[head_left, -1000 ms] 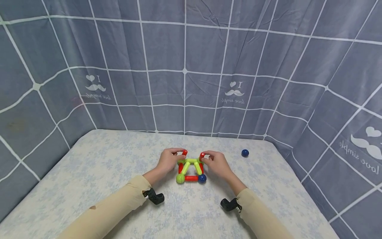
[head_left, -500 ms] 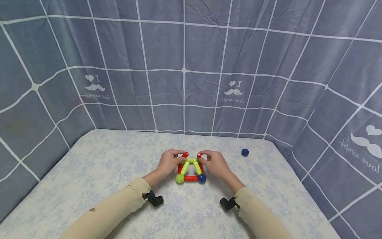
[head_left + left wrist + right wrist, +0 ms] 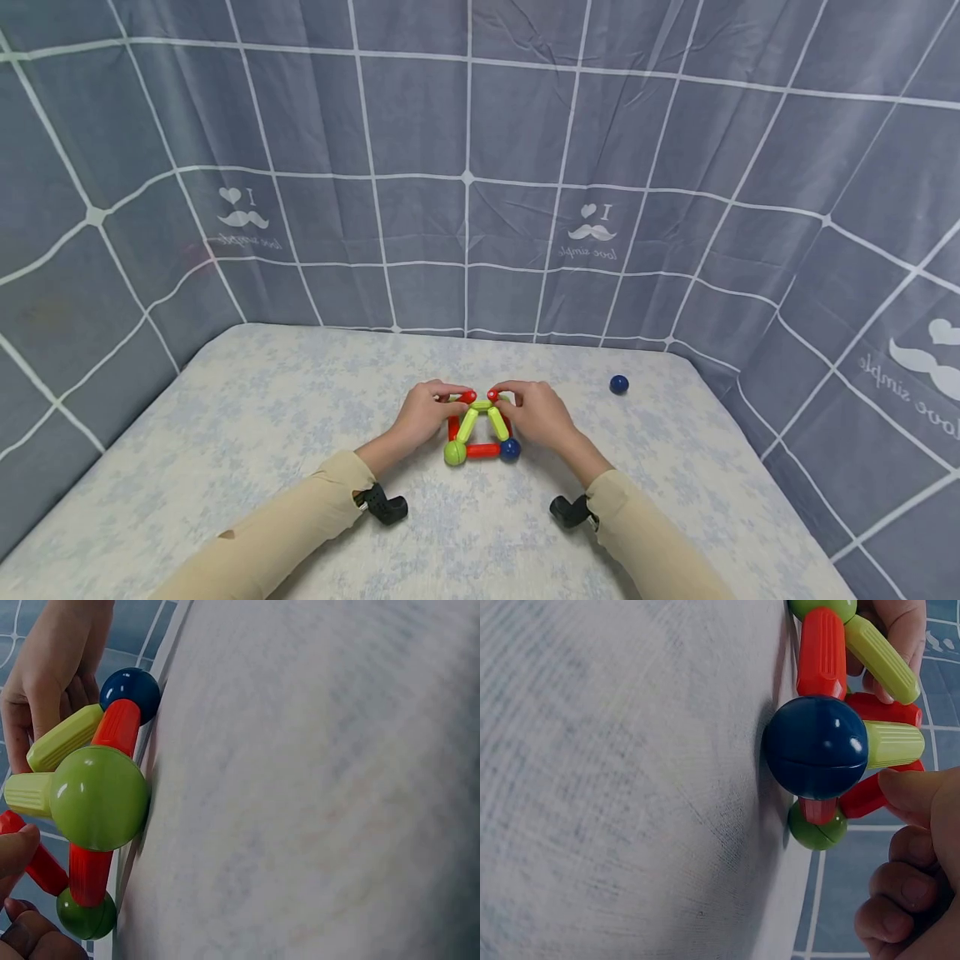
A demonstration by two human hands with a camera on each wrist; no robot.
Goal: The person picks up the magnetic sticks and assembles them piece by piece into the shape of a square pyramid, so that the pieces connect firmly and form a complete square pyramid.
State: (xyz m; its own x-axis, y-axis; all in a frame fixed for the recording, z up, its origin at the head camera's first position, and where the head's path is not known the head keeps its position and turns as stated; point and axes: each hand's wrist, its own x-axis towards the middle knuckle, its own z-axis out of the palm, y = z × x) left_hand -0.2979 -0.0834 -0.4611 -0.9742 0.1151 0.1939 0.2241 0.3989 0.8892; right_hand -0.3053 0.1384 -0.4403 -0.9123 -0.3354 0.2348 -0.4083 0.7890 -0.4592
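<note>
A frame of ridged rods and balls stands on the table. Its near side is a red rod [image 3: 483,451] between a light green ball [image 3: 454,453] and a dark blue ball [image 3: 510,450]. Two yellow-green rods [image 3: 467,427] slope up from those balls. At the far left corner my left hand [image 3: 426,414] pinches a red rod [image 3: 46,868], which rises slanting from a green ball [image 3: 86,911]. My right hand [image 3: 542,414] pinches a matching red rod [image 3: 865,796] over the far right green ball [image 3: 817,825]. Both held rods lean inward, their upper ends close together.
A loose dark blue ball [image 3: 618,384] lies on the table at the back right. Pale floral cloth covers the table [image 3: 300,392]. A grey-blue gridded curtain [image 3: 420,217] hangs behind and along both sides.
The upper ends of the two held red rods have tilted inward and come closer together. Both hands have moved slightly toward each other. The loose blue ball has stayed in place.
</note>
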